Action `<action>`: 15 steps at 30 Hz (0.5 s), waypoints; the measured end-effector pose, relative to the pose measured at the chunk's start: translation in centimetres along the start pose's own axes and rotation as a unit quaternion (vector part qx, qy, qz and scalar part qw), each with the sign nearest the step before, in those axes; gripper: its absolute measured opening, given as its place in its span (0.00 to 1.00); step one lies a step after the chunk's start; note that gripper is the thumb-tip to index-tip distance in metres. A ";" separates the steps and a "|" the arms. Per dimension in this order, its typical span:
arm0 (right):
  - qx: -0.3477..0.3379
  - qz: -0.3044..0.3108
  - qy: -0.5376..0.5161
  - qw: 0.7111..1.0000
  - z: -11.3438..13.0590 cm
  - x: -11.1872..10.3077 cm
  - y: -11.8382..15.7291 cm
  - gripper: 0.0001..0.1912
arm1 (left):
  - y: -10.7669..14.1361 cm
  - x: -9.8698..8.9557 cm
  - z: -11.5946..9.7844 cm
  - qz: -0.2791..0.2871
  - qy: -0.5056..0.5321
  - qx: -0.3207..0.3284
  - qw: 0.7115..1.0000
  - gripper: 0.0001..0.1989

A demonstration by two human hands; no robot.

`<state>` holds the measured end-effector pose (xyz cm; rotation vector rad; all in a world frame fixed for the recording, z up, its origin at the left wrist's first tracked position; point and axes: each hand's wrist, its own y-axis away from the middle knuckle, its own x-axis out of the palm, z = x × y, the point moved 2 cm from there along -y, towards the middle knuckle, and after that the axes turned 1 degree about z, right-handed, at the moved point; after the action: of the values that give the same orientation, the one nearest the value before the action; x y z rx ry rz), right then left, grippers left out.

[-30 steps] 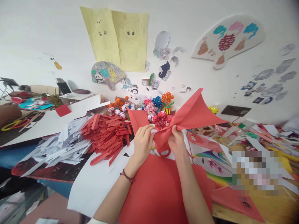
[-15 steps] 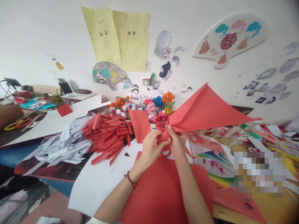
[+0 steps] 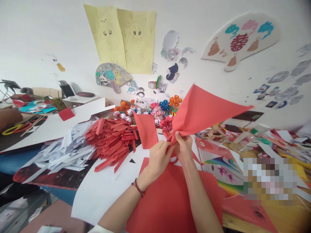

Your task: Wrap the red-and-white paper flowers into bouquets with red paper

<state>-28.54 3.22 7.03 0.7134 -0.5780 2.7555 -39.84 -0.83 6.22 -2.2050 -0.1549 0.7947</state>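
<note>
Both hands grip a sheet of red paper (image 3: 206, 110) by its gathered lower end, and its wide, pointed part rises to the right. My left hand (image 3: 159, 155) pinches the narrow end from the left. Close against it, my right hand (image 3: 184, 147) has its thumb pressed on the fold. Below my wrists lies a stack of large red sheets (image 3: 170, 197). A red ring, perhaps a scissors handle (image 3: 173, 160), shows partly under the hands. Just left of them is a smaller red paper piece (image 3: 147, 131).
On the left are piles of red folded strips (image 3: 111, 139) and white strips (image 3: 65, 149). Paper flowers (image 3: 164, 106) stand at the back by the wall. Paper scraps (image 3: 269, 139) clutter the right side. Another person's hand (image 3: 9, 118) is at the far left, near yellow-and-red-handled scissors (image 3: 17, 128).
The red paper's raised part has swung left and narrowed, its tip moving toward the middle. My left hand has turned and closed tighter on the gathered end.
</note>
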 end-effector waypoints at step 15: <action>0.153 0.175 -0.020 0.972 0.1 -1.1 -0.5 0.17 | -2.9 -2.3 0.2 0.009 -0.032 0.057 0.998 0.09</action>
<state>-27.42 3.48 6.71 0.7990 -0.3123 3.2121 -41.41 0.50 9.34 -2.0775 -0.1174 0.8640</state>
